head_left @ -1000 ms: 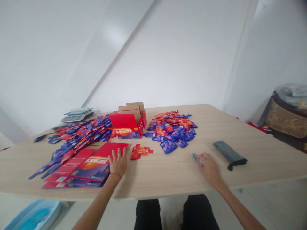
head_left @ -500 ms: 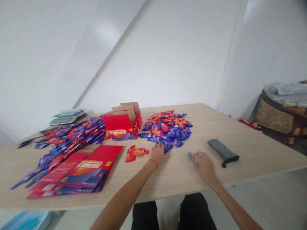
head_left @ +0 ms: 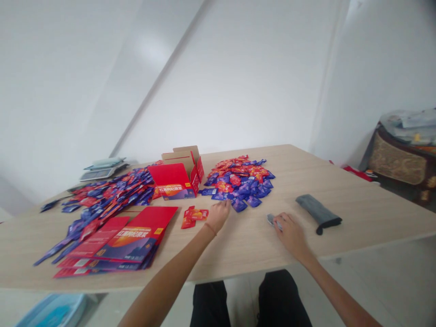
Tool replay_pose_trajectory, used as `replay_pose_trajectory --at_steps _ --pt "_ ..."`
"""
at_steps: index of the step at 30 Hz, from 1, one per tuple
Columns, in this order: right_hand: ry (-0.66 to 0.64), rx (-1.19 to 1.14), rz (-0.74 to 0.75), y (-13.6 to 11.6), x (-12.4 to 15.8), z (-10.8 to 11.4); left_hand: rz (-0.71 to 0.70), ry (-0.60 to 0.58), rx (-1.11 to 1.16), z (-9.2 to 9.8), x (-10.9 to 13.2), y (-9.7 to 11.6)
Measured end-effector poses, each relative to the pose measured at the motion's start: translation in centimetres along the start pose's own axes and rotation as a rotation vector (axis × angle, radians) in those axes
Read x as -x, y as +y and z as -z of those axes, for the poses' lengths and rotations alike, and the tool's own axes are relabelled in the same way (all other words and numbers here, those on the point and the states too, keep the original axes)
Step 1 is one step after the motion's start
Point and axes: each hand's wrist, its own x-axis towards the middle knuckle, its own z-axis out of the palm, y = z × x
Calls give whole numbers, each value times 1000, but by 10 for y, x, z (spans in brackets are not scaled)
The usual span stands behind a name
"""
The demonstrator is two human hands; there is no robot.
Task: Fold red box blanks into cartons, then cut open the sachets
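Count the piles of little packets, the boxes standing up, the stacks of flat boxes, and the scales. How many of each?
Piles of packets: 3
Open red box: 1
Stack of flat boxes: 1
Scale: 1
Total: 6

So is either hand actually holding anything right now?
The right hand rests on a small grey object, fingers over its near end. The left hand reaches by the sachet pile; any grip is unclear.

Loose heap of small red and purple sachets [head_left: 240, 180] on the table, beside an open red box [head_left: 177, 180].

Glossy foil sachets [head_left: 240, 182] — matt wood-grain table [head_left: 357, 200]
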Motion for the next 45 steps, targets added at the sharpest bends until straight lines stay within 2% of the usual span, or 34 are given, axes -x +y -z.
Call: replay_pose_trajectory --at_steps 3,6,11,14,18,22,25,27,29,31,34,37,41,43,45 --pt "-10 -1 6 1 0 -1 133 72 82 19 0 -8" --pt "-21 5 8 1 0 -1 182 73 186 21 1 -11" --pt "-17 22 4 0 0 0 59 -69 389 -9 8 -6" --pt "-17 28 5 0 0 0 -33 -106 469 -29 13 -2" --pt "-18 31 2 0 0 1 -119 -79 503 -42 16 -1" --pt "-28 38 8 -1 0 3 -161 5 506 -37 22 1" --pt "-17 62 0 -2 0 5 -149 85 506 -25 45 10" --pt "-6 86 -14 -3 -1 5 -149 128 514 -19 73 21" --pt "-7 112 -31 -3 -1 4 -216 198 511 -16 105 32" --pt "-27 132 -38 -3 -2 2 -298 247 473 -18 135 39" --pt "-73 136 -31 -1 -2 -2 -314 270 407 -27 167 38" --pt "-110 99 -36 5 -3 -6 -303 290 372 -38 181 30" --pt "-152 -28 -79 11 -15 0 -302 314 393 -44 185 24" --pt "-117 -111 -103 1 -25 11 -291 324 427 -45 187 24" --pt "-60 -208 -99 -23 -35 25 -280 353 452 -45 189 26"
